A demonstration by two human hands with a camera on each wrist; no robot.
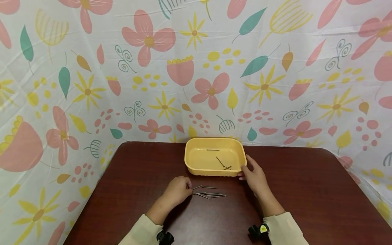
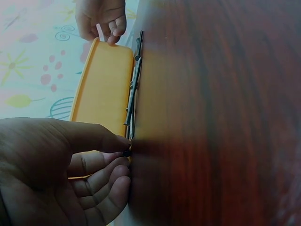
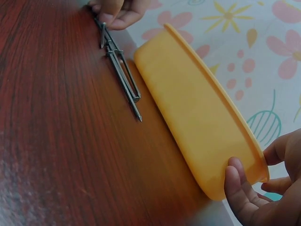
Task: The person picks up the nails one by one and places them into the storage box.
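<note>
My left hand [image 1: 177, 191] is at the left end of a loose group of steel nails [image 1: 212, 194] on the table. Its thumb and forefinger pinch the end of one nail [image 2: 127, 153], mostly hidden by the fingertips. With thumb and fingers, my right hand [image 1: 256, 177] grips the near right corner of a yellow plastic basin [image 1: 214, 173]. Several nails [image 1: 219, 161] lie on the basin's floor. In the right wrist view, the nails [image 3: 123, 77] on the table lie partly across one another beside the basin's wall [image 3: 188, 103].
The dark red-brown wooden table [image 1: 137, 163] ends at the back against a flower-printed cloth [image 1: 211, 68], which also hangs along both sides. The basin stands near the table's far edge. A black strap device [image 1: 165, 237] sits on each wrist, by the pale sleeves [image 1: 137, 231].
</note>
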